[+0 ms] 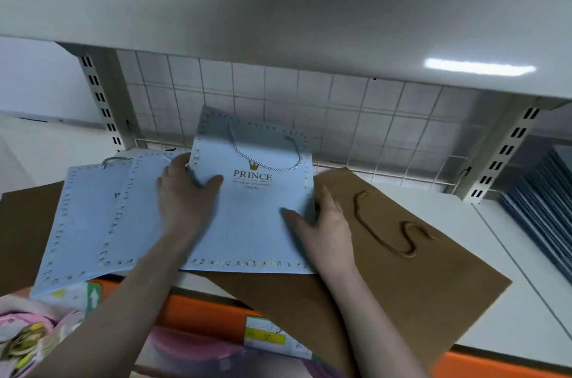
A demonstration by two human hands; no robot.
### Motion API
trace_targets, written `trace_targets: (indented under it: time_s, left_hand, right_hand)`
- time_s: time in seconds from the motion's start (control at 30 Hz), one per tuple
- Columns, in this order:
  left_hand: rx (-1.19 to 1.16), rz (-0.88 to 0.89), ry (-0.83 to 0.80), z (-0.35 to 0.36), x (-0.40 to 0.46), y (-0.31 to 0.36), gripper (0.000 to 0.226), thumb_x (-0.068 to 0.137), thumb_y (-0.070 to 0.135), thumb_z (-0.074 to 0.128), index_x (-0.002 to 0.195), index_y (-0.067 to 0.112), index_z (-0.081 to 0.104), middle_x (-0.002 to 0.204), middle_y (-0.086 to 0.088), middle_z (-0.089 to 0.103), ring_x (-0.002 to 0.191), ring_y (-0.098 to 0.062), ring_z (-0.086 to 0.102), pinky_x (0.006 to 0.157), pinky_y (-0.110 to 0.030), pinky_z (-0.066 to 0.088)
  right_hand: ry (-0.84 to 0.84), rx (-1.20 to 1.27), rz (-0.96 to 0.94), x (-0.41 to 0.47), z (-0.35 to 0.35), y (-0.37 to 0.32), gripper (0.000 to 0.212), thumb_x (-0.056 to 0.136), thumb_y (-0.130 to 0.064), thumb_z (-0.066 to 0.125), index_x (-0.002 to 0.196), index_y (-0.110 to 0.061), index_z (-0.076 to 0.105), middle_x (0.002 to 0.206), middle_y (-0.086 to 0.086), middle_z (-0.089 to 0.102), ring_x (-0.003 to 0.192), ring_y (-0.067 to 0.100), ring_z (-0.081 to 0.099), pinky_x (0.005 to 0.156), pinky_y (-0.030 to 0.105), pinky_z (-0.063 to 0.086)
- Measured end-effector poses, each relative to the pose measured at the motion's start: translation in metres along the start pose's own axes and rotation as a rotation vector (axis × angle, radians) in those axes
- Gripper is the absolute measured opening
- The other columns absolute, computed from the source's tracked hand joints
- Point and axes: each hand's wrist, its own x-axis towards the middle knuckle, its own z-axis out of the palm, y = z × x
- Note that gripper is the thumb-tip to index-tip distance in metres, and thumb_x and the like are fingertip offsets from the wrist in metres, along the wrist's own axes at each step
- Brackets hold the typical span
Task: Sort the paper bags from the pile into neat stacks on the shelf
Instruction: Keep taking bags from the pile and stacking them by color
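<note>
While both hands work on the white shelf (pixel 458 201), I see the pale blue bag printed PRINCE (pixel 253 207) lying flat on it, its rope handle (pixel 266 154) flopped over the upper face. My left hand (pixel 182 191) grips the left edge of that PRINCE bag, thumb on top, fingers curled round the border. My right hand (pixel 325 222) holds its right edge, thumb pressed on the face and fingers tucked at the side. Left of the PRINCE bag, partly under it, lie two more blue bags (pixel 89 216), fanned and overlapping. Right of it and partly beneath, a brown kraft bag (pixel 402 278) lies flat, overhanging the shelf's orange front edge (pixel 201 309). Above the PRINCE bag runs an upper shelf (pixel 278 21), with a wire grid (pixel 340 117) behind.
</note>
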Motion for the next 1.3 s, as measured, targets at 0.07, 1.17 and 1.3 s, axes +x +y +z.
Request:
trace_targets:
  time_s: [0.07,1.17,1.3]
  left_hand:
    - [-0.057,-0.027,0.011,-0.002,-0.006,0.006,0.05,0.06,0.046,0.057,0.109,0.033,0.055,0.092,-0.001,0.061,0.088,-0.03,0.058,0.073,-0.049,0.054]
    - [0.185,0.255,-0.209,-0.018,-0.252,0.117,0.04,0.082,0.041,0.062,0.104,0.013,0.045,0.096,-0.006,0.037,0.094,-0.033,0.046,0.073,-0.035,0.037]
    - [0.142,0.259,-0.283,-0.021,-0.281,0.126,0.051,0.084,0.036,0.064,0.123,0.009,0.046,0.107,-0.016,0.042,0.108,-0.038,0.045,0.083,-0.039,0.038]
  right_hand:
    - [-0.01,0.053,0.054,0.001,-0.007,-0.001,0.065,0.082,-0.044,0.065,0.135,-0.016,0.041,0.125,0.006,0.052,0.117,0.024,0.049,0.085,0.03,0.041]
    - [0.329,-0.359,0.044,-0.203,-0.173,0.074,0.038,0.092,-0.025,0.047,0.125,-0.007,0.044,0.114,0.008,0.047,0.103,0.028,0.047,0.083,0.034,0.037]
    - [0.352,-0.378,0.048,-0.229,-0.193,0.084,0.036,0.091,-0.024,0.048,0.122,-0.005,0.047,0.114,0.01,0.049,0.104,0.029,0.047,0.084,0.034,0.036]
